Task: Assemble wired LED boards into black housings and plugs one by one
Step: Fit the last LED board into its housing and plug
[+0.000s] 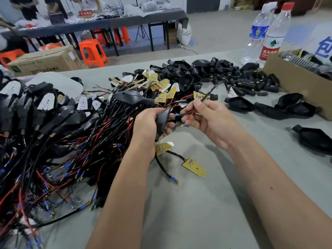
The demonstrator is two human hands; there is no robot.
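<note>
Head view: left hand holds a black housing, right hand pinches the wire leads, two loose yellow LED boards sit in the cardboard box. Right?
Not quite. The two yellow LED boards lie on the table below the hands, not in the cardboard box. Left hand on housing and right hand pinching leads are correct, per head view.

2 water bottles [269, 31] far right; orange stools [93, 52]; cardboard carton [46, 60] on floor.

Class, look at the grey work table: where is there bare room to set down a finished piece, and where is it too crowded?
Bare table lies between the forearms, below the loose LED board. Crowded: the wire tangle left, the housing pile beyond the left hand and right hand.
</note>
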